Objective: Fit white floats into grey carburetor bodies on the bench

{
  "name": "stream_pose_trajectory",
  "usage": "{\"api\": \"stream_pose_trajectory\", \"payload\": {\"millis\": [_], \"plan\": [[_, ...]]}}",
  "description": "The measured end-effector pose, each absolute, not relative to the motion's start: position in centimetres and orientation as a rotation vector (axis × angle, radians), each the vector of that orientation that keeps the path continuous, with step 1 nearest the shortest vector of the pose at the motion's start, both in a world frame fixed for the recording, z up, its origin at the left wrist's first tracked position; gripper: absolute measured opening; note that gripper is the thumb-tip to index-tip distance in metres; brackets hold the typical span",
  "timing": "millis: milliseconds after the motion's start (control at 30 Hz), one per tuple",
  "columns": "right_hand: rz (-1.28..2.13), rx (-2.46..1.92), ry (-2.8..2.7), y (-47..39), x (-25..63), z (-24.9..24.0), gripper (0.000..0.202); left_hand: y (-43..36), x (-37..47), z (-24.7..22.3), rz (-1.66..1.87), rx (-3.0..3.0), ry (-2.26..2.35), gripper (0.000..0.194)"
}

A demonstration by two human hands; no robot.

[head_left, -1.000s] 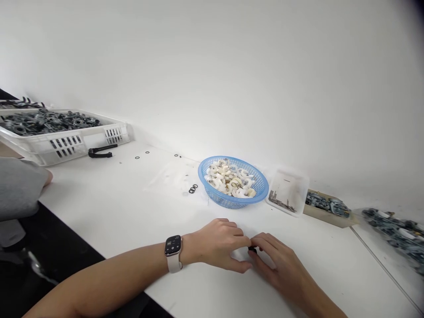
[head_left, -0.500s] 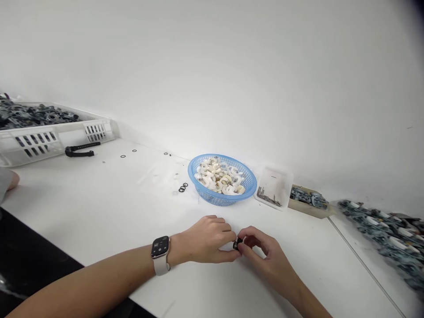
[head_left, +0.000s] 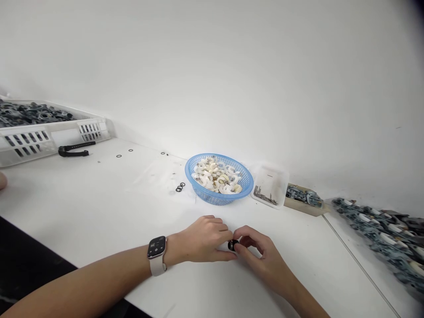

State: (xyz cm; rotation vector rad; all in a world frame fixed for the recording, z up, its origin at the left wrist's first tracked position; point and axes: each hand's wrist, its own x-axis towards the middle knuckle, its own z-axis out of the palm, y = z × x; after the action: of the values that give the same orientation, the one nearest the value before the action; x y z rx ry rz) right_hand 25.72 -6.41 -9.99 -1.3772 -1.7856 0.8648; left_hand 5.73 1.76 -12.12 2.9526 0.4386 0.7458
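Note:
Between my two hands is a small black cylindrical part (head_left: pixel 232 244), partly covered by fingertips. My left hand (head_left: pixel 209 239), with a smartwatch on its wrist, has its thumb and fingers closed around the left side of the part. From the right, my right hand (head_left: pixel 260 251) pinches the same piece between thumb and index finger. Both hands are just above the white table, in front of a blue basket (head_left: pixel 217 199) full of white plastic ring-shaped pieces.
Several black rings (head_left: pixel 180 187) lie left of the basket. A clear tray (head_left: pixel 277 176) of metal pins and a cardboard box (head_left: pixel 303 206) of grey parts stand right. Rows of grey parts (head_left: pixel 374 229) fill the right side. A white crate (head_left: pixel 56 139) and black watch (head_left: pixel 74 152) are left.
The whole view has shifted slightly, so things appear a little further left. Both hands keep hold of the black part, which seems turned a little between the fingers.

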Motion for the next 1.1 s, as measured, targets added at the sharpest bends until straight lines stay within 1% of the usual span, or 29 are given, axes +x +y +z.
{"api": "stream_pose_trajectory", "payload": {"millis": [267, 500, 633, 800, 867, 933, 1033, 1100], "plan": [[0.862, -1.37, -1.801, -6.3, 25.7, -9.8, 0.015, 1.8, 5.6, -11.9, 0.723, 2.978, 0.473, 0.032], [0.75, -1.347, -1.824, -6.2, 26.1, -10.4, 0.017, 1.8, 5.6, -12.1, 0.729, 2.972, 0.499, 0.035], [0.594, -1.327, -1.83, -6.0, 26.2, -10.6, 0.015, 1.8, 5.6, -12.1, 0.682, 2.984, 0.538, 0.034], [0.24, -1.292, -1.905, -6.1, 26.4, -10.4, 0.011, 1.8, 5.7, -12.0, 0.677, 2.975, 0.572, 0.035], [0.094, -1.232, -1.941, -6.3, 25.5, -9.8, 0.011, 1.9, 5.8, -12.1, 0.68, 2.974, 0.571, 0.037], [0.017, -1.126, -2.02, -6.7, 23.6, -8.8, 0.015, 2.0, 5.8, -12.3, 0.681, 2.958, 0.544, 0.034], [0.015, -0.937, -2.221, -7.2, 19.2, -7.2, 0.026, 2.0, 5.6, -12.6, 0.728, 2.904, 0.446, 0.023], [0.044, -0.886, -2.343, -7.2, 16.2, -6.5, 0.031, 1.9, 5.4, -12.6, 0.766, 2.883, 0.399, 0.022]]}}
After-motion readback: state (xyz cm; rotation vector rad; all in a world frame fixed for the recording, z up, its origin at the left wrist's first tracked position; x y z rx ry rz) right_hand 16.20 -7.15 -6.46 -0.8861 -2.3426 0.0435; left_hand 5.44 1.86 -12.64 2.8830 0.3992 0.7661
